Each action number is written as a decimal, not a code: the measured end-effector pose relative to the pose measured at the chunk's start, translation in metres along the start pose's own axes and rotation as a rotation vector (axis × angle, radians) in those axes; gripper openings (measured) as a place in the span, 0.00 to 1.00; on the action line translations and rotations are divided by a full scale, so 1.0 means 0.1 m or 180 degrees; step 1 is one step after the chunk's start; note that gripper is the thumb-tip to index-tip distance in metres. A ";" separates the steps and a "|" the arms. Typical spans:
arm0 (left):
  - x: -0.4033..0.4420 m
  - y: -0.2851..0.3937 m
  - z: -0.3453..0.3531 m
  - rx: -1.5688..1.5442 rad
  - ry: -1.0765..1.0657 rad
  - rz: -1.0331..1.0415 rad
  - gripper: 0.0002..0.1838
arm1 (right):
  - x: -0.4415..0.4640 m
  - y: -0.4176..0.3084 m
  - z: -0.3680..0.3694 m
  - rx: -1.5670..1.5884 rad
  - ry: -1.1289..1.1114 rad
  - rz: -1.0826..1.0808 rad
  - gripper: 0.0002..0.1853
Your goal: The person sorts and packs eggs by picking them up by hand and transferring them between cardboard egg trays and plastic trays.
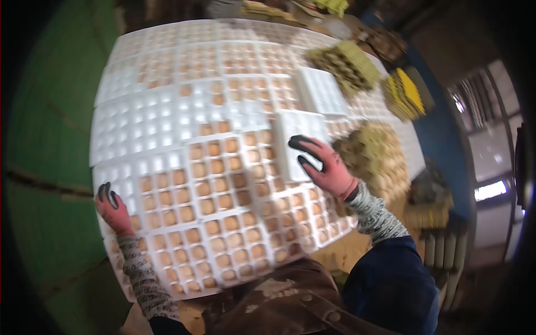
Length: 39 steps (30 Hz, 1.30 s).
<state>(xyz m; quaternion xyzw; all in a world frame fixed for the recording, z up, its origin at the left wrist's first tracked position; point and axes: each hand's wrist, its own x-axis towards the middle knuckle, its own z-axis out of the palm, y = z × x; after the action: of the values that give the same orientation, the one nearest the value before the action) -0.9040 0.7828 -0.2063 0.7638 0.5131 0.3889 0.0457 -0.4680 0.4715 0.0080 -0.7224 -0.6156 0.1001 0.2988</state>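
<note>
My right hand [326,170], in a pink glove with black fingertips, reaches over a white foam tray piece [291,124]. Its fingers and thumb are spread apart, over or on the white surface; firm contact is hard to tell. My left hand [115,209], gloved the same way, is at the left edge of the white cell trays, thumb and fingers apart. Brown eggs [214,201] fill many cells of the white trays [167,220]. Cells of the tray at the left [128,128] hold no eggs.
Another white foam piece [321,92] lies behind the first. Yellowish egg cartons [357,64] stand at the back right, with more egg-filled cartons [385,159] nearer. A yellow stack [403,94] sits at the right edge. Green flooring [50,139] runs along the left.
</note>
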 end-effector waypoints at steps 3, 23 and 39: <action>0.01 1.82 0.12 -0.1699 -0.0518 -0.0069 0.21 | -0.77 0.54 -1.11 -0.0608 0.0622 0.0436 0.26; -1.18 6.60 0.25 -0.1834 -0.3683 0.1827 0.31 | -1.54 2.55 -2.78 0.2899 -0.0030 0.1220 0.19; -1.15 7.10 0.61 0.0242 -0.3230 0.2419 0.31 | -1.83 2.30 -2.92 0.2635 0.0259 0.0630 0.50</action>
<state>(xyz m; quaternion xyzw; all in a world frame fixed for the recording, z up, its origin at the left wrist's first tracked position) -0.3532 0.3750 0.0216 0.9830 0.1341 -0.0509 0.1149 -0.1687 0.1928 0.0736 -0.6004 -0.4389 0.3384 0.5765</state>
